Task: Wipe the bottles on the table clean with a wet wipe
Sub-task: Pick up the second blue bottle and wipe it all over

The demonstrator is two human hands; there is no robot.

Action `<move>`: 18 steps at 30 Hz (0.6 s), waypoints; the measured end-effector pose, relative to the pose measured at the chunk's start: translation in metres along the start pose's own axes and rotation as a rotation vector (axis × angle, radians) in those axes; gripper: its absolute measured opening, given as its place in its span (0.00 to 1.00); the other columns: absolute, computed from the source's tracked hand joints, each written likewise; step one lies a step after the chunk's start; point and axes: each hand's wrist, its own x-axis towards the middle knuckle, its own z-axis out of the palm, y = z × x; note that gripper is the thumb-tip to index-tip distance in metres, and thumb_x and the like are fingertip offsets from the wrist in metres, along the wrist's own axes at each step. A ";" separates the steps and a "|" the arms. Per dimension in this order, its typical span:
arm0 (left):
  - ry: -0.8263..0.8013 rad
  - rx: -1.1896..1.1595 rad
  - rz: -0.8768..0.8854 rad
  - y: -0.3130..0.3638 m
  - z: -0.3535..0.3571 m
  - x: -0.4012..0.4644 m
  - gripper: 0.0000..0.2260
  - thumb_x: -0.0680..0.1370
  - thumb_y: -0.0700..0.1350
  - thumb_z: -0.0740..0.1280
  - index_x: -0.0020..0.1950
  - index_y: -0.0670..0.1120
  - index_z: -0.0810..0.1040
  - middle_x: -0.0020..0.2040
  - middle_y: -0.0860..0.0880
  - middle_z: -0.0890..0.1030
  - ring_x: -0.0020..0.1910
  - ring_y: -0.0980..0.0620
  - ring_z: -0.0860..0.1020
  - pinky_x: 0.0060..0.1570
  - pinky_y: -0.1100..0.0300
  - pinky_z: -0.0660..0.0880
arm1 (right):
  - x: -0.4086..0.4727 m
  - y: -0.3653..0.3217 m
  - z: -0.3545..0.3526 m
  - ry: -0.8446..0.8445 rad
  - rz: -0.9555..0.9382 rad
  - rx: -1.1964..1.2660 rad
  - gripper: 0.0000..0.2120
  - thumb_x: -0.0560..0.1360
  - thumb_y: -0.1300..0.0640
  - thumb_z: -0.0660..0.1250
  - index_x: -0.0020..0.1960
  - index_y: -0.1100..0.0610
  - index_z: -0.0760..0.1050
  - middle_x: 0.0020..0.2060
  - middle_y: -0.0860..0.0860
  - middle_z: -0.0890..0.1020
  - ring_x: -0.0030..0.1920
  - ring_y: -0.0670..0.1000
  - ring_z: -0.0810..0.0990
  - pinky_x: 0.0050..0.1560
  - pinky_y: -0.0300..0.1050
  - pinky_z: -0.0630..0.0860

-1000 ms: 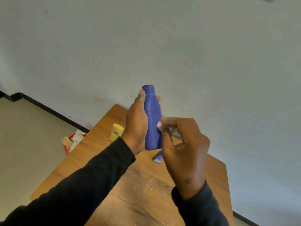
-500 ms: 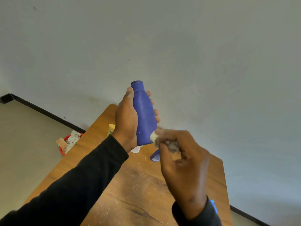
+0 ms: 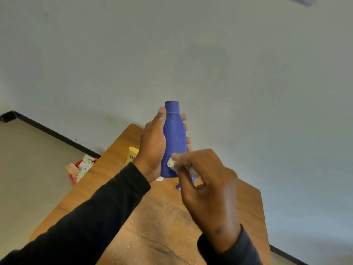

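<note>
In the head view, no writing could be read: the blue bottle [image 3: 174, 142] showed a plain side, and the label band on the yellow bottle [image 3: 131, 154] was too small to make out. The left hand [image 3: 152, 144] gripped the blue bottle upright above the desk [image 3: 114, 169], while the right hand [image 3: 206, 180] pinched a crumpled wet wipe [image 3: 172, 163] against its lower body. Half a second before, the bottle leaned left; it now stood straighter. A small blue piece [image 3: 179, 186] lay half hidden behind the right hand, and a red bin [image 3: 84, 167] of used wipes sat on the floor.
</note>
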 end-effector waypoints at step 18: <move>0.091 -0.004 0.088 -0.008 0.010 -0.004 0.22 0.85 0.57 0.54 0.61 0.44 0.81 0.47 0.49 0.84 0.39 0.53 0.81 0.39 0.57 0.80 | 0.010 0.000 0.008 0.018 -0.023 -0.068 0.08 0.70 0.68 0.76 0.42 0.57 0.82 0.39 0.49 0.84 0.41 0.49 0.82 0.42 0.49 0.81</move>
